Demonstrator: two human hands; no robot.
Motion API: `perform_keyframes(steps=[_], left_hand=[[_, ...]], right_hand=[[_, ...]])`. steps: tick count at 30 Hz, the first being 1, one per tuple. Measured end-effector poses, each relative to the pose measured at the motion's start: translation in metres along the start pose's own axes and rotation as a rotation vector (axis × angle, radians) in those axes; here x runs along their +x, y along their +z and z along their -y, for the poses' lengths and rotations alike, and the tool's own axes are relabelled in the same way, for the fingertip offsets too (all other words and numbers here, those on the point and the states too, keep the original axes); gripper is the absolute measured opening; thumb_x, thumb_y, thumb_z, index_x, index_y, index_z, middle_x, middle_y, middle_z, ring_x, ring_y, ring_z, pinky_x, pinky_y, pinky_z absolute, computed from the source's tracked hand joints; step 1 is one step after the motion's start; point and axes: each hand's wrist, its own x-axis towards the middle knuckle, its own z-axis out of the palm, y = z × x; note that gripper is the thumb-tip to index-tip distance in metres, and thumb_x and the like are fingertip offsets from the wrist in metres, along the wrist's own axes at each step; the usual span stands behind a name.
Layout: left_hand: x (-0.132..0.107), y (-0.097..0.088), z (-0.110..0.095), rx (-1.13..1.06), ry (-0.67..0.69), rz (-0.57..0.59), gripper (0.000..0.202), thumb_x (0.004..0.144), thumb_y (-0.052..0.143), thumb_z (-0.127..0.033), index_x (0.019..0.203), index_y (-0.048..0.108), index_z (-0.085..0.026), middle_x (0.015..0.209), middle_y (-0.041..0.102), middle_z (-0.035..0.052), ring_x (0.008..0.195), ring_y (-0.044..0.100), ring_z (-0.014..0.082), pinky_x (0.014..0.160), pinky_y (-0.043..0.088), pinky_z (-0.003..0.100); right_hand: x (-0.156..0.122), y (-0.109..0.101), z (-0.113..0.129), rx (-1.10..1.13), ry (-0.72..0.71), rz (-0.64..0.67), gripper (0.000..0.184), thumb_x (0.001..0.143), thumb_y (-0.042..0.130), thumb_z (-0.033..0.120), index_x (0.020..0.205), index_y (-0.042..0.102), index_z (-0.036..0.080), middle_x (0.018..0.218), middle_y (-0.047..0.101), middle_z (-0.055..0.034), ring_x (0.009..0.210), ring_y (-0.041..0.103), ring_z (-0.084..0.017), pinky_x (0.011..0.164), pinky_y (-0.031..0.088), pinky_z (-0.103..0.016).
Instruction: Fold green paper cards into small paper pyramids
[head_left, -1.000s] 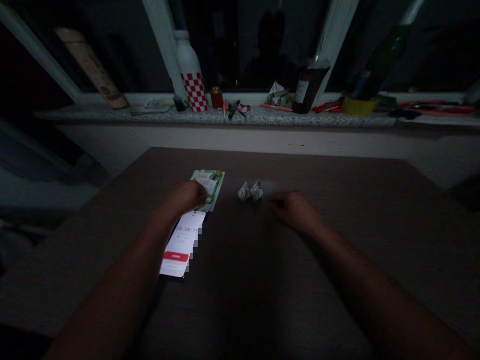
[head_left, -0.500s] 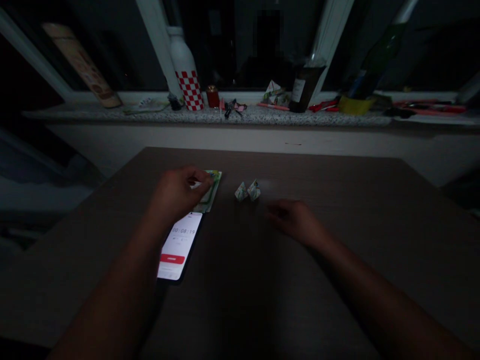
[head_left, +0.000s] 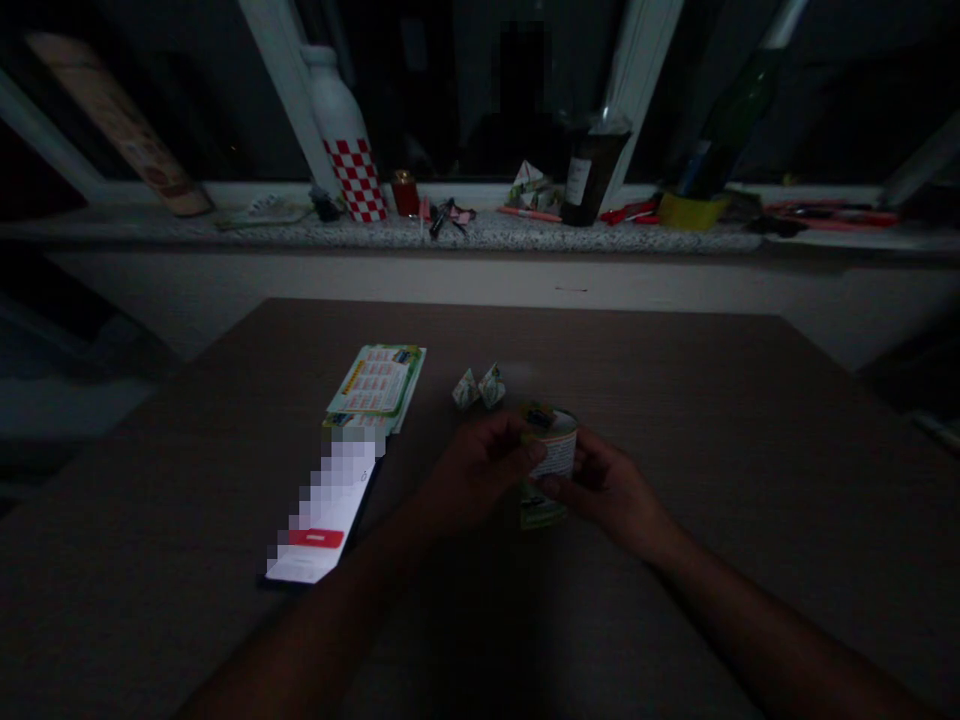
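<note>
Both hands hold one printed paper sheet, bent into a curve above the table. My left hand pinches its left side, thumb on the front. My right hand is closed on its right edge, some fingers hidden behind it. Just beyond the left hand, a small folded paper piece with two pointed peaks stands on the table. A stack of printed leaflets, white with green edges, lies farther left. Below the stack a lit phone rests with a red button on its screen, its upper part blurred.
The brown table reaches to the wall under a granite windowsill. On the sill stand a white bottle with red checks, a dark cup, a green bottle and a tall tube. The room is dim.
My left hand has moved from the leaflet stack to the right, with a paper sheet. My right hand, empty-looking before, now grips the sheet too. The view has shifted slightly.
</note>
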Motion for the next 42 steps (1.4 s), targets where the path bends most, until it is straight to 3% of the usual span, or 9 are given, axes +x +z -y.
perform_keyframes(steps=[2, 4, 7, 12, 20, 28, 42], left_hand=[[-0.001, 0.002, 0.008, -0.005, -0.051, -0.048, 0.021, 0.075, 0.067, -0.033, 0.085, 0.06, -0.016, 0.077, 0.063, 0.0007, 0.066, 0.057, 0.0119, 0.061, 0.045, 0.023], [-0.003, 0.002, 0.015, 0.017, -0.095, -0.167, 0.025, 0.074, 0.068, -0.036, 0.086, 0.058, -0.017, 0.069, 0.059, -0.0023, 0.054, 0.053, 0.0092, 0.051, 0.042, 0.021], [-0.005, 0.002, 0.026, 0.06, -0.123, -0.297, 0.03, 0.07, 0.072, -0.036, 0.088, 0.06, -0.016, 0.07, 0.06, -0.0023, 0.052, 0.05, 0.0074, 0.05, 0.039, 0.02], [-0.004, 0.001, 0.037, 0.011, -0.199, -0.216, 0.028, 0.072, 0.069, -0.039, 0.083, 0.064, -0.014, 0.062, 0.057, -0.0028, 0.044, 0.043, 0.0055, 0.043, 0.033, 0.019], [-0.003, 0.004, 0.044, 0.032, -0.26, -0.242, 0.029, 0.07, 0.07, -0.041, 0.075, 0.066, -0.013, 0.053, 0.053, -0.0032, 0.044, 0.043, 0.0067, 0.042, 0.033, 0.019], [0.001, -0.002, 0.045, 0.06, -0.214, -0.265, 0.03, 0.071, 0.07, -0.037, 0.087, 0.068, -0.012, 0.054, 0.056, -0.0032, 0.045, 0.045, 0.0075, 0.044, 0.035, 0.019], [0.001, -0.002, 0.048, 0.056, -0.212, -0.297, 0.026, 0.067, 0.073, -0.034, 0.082, 0.068, -0.013, 0.054, 0.056, -0.0035, 0.046, 0.045, 0.0076, 0.045, 0.034, 0.02]], right_hand=[[-0.003, -0.002, -0.004, 0.016, 0.03, -0.07, 0.035, 0.072, 0.074, 0.025, 0.104, 0.059, 0.024, 0.094, 0.07, -0.0007, 0.082, 0.066, -0.015, 0.075, 0.052, -0.028], [-0.005, -0.004, -0.006, 0.035, 0.059, -0.124, 0.037, 0.073, 0.074, 0.027, 0.106, 0.058, 0.023, 0.093, 0.071, -0.0014, 0.08, 0.067, -0.015, 0.074, 0.053, -0.029], [-0.006, -0.005, -0.008, 0.038, 0.089, -0.128, 0.034, 0.075, 0.073, 0.029, 0.104, 0.058, 0.022, 0.089, 0.071, -0.0014, 0.076, 0.067, -0.015, 0.071, 0.053, -0.028], [-0.006, -0.002, -0.012, 0.022, 0.117, -0.101, 0.032, 0.074, 0.073, 0.029, 0.103, 0.059, 0.021, 0.089, 0.072, -0.0009, 0.075, 0.067, -0.013, 0.071, 0.054, -0.026], [0.0, -0.011, -0.017, 0.078, 0.11, -0.17, 0.035, 0.07, 0.075, 0.031, 0.1, 0.06, 0.021, 0.091, 0.073, -0.0029, 0.08, 0.069, -0.018, 0.074, 0.056, -0.031], [0.004, -0.016, -0.024, 0.099, 0.108, -0.301, 0.046, 0.063, 0.08, 0.03, 0.103, 0.058, 0.02, 0.086, 0.075, -0.0031, 0.075, 0.071, -0.02, 0.072, 0.058, -0.035], [0.003, -0.016, -0.028, 0.047, 0.089, -0.301, 0.045, 0.065, 0.079, 0.029, 0.104, 0.058, 0.02, 0.083, 0.075, -0.0023, 0.072, 0.071, -0.019, 0.069, 0.058, -0.034]])
